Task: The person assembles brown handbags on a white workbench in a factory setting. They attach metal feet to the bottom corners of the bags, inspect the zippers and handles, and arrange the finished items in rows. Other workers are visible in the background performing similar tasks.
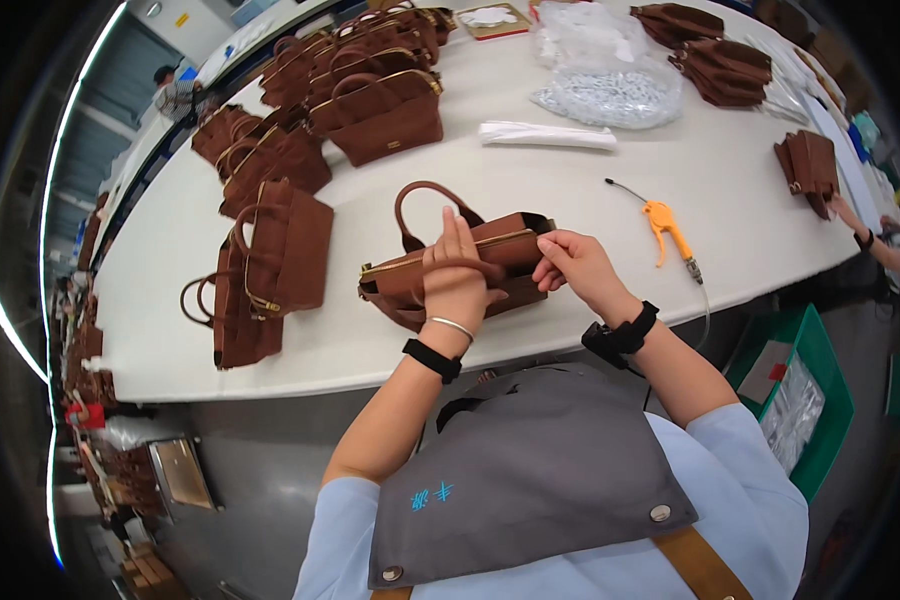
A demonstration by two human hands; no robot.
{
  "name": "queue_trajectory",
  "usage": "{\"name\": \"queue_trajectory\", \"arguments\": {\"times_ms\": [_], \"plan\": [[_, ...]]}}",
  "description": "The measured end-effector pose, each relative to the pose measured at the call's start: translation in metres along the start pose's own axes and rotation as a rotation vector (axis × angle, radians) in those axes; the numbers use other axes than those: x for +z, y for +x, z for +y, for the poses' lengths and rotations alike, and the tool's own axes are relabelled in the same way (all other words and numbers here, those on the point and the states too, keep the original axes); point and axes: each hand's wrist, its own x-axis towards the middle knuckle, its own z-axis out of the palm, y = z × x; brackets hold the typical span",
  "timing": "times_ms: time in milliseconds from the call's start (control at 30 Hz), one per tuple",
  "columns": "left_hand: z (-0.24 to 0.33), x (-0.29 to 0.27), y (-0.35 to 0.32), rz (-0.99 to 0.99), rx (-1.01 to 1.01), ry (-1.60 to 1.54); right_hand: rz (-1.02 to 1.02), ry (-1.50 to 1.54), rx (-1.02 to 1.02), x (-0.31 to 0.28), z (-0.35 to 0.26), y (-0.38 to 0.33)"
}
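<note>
A brown suede handbag with a gold zipper lies on the white table in front of me. My left hand rests over the bag's middle, fingers wrapped around one handle. At the bag's right end my right hand pinches the zipper. The other handle loops upward behind my left hand.
Several more brown bags stand at the left and far left. An orange air blow gun with hose lies right of the bag. Clear plastic bags, white paper roll, folded brown pieces, another person's hand, green bin.
</note>
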Motion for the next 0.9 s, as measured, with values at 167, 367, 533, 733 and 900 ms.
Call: {"name": "queue_trajectory", "arguments": {"times_ms": [167, 367, 533, 733, 900], "plan": [[0.002, -0.023, 0.031, -0.410, 0.002, 0.086, 0.132, 0.038, -0.019, -0.024, 0.004, -0.013], [-0.007, -0.011, 0.034, -0.342, 0.030, -0.231, 0.255, 0.145, -0.005, -0.055, 0.019, -0.029], [-0.026, -0.057, 0.028, -0.159, -0.103, -0.642, 0.331, 0.016, -0.129, -0.069, 0.002, -0.042], [-0.075, -0.063, 0.001, 0.145, -0.365, -1.695, 0.397, -0.530, -0.790, -0.027, -0.068, -0.062], [-0.057, -0.061, -0.005, 0.205, -0.393, -2.069, 0.350, -0.567, -1.067, 0.008, -0.118, -0.072]]}}
